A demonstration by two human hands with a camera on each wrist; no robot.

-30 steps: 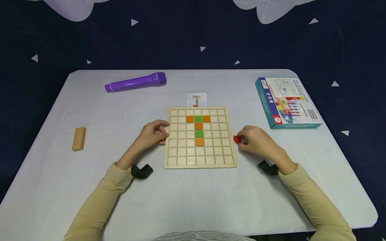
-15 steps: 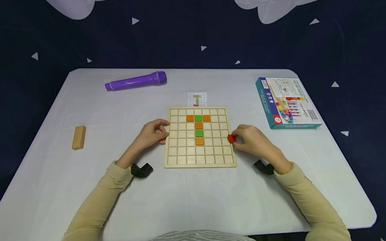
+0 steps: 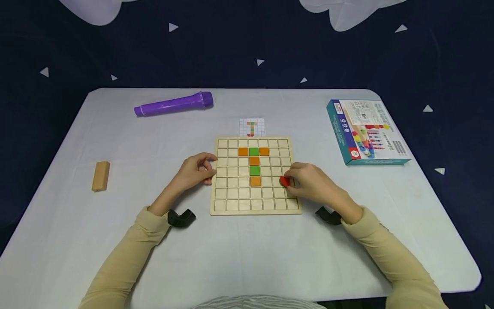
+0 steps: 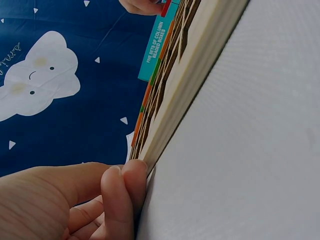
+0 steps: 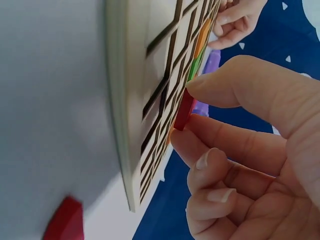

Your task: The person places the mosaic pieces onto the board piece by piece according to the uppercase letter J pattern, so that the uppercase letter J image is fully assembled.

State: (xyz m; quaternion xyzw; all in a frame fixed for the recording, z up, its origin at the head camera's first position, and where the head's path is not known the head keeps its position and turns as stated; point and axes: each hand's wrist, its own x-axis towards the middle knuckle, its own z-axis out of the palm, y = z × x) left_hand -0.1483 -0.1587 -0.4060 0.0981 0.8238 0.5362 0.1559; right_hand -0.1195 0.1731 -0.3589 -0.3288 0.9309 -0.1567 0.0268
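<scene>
My right hand pinches a small red tile between thumb and fingertips, above the right part of the gridded wooden board. Orange tiles and green tiles sit in the board's squares in a T-like shape. At the board's left edge, my left hand holds the rim with thumb and fingers. A second red tile lies on the table in the right wrist view; the right arm hides it from the head view.
Behind the board lies a small pattern card. A purple microphone-shaped tube is at the back left, and a wooden block at the left. A flat toy box lies at the back right.
The right hand has carried the red tile leftward from the table beside the board to over the board's right columns. The left hand has stayed at the left edge.
</scene>
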